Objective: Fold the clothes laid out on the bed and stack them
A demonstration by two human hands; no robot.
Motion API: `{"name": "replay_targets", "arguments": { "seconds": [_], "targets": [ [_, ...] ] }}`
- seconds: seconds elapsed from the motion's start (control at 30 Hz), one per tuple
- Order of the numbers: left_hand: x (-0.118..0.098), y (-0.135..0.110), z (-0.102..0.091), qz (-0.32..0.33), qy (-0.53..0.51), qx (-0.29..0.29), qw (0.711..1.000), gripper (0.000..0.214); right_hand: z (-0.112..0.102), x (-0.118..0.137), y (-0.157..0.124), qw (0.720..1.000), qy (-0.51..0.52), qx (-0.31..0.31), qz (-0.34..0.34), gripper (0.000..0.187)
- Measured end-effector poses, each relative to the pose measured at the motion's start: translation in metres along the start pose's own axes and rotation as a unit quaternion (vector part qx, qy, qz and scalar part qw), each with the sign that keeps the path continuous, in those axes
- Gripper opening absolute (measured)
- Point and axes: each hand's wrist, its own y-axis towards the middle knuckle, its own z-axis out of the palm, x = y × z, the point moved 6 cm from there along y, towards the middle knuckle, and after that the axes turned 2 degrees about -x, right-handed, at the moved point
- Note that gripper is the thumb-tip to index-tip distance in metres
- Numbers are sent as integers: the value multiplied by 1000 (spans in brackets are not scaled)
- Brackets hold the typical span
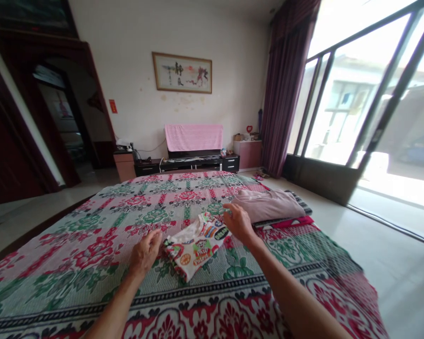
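Observation:
A folded white garment [197, 248] with colourful cartoon prints and lettering lies on the flowered bedspread [187, 195] in front of me. At its left edge is my left hand [146, 250], fingers loosely bent and slightly apart, with nothing in them. My right hand [238, 223] hovers by the garment's upper right corner, its fingers bent but apart; whether the fingertips touch the cloth is hard to tell. Just beyond this hand, a folded mauve garment [268, 205] rests on a stack of other folded cloth.
Under the mauve garment, a red folded cloth [286, 223] and a dark striped one [300, 202] show at the edges. A low black cabinet [230, 163] and a pink-draped screen [194, 137] stand by the far wall. Glass doors [342, 108] are on the right.

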Motion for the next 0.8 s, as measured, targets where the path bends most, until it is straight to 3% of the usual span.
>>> {"name": "replay_targets", "arguments": {
  "seconds": [0.17,0.37,0.6,0.8],
  "targets": [
    [-8,-3,6,58,-5,2,998,39,-42,-56,12,968,-213,-96,88,41],
    [-21,-5,10,92,-3,-2,996,38,-81,-99,4,930,-264,-146,208,50],
    [-44,9,28,30,43,42,998,39,-85,-124,4,934,-263,-86,227,49],
    [-60,1,49,155,118,36,980,23,-87,-129,3,939,-254,-95,211,41]
  ]
}}
